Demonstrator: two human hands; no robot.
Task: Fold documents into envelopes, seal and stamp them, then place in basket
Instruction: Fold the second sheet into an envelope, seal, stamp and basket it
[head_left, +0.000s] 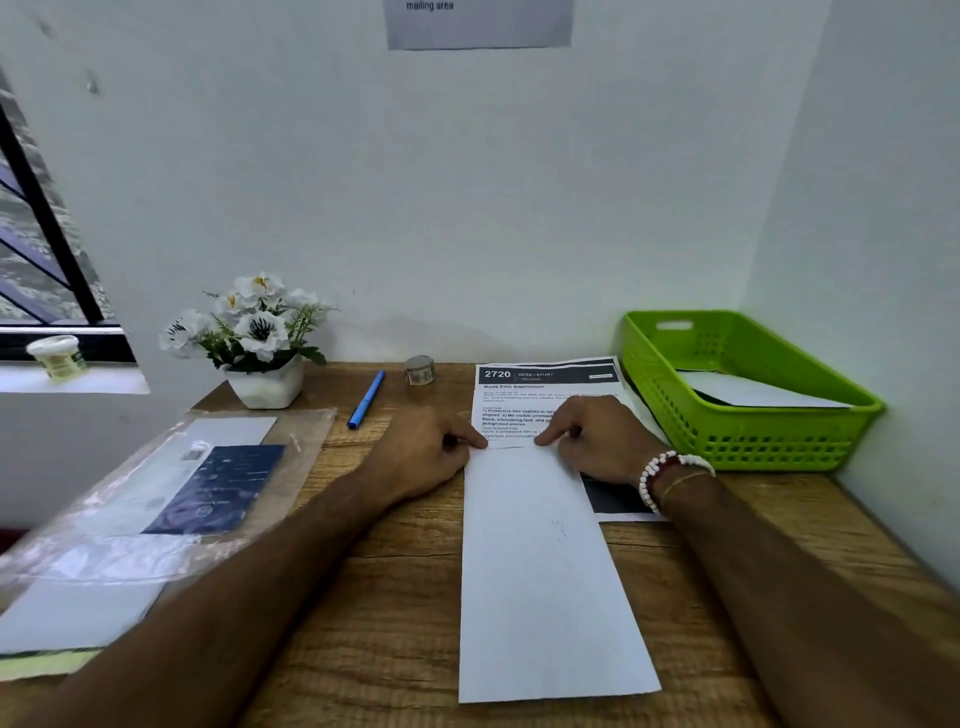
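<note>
Folded white sheet (550, 571) lies lengthwise on wooden desk (363, 597).
Left hand (431, 454) pinches its far corner; right hand (597, 441) presses far edge with extended index fingertip, over printed document (545, 376).

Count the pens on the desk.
1: a blue pen lies between the flower pot and the small roll. More could be hidden under the plastic sleeve at left.
</note>
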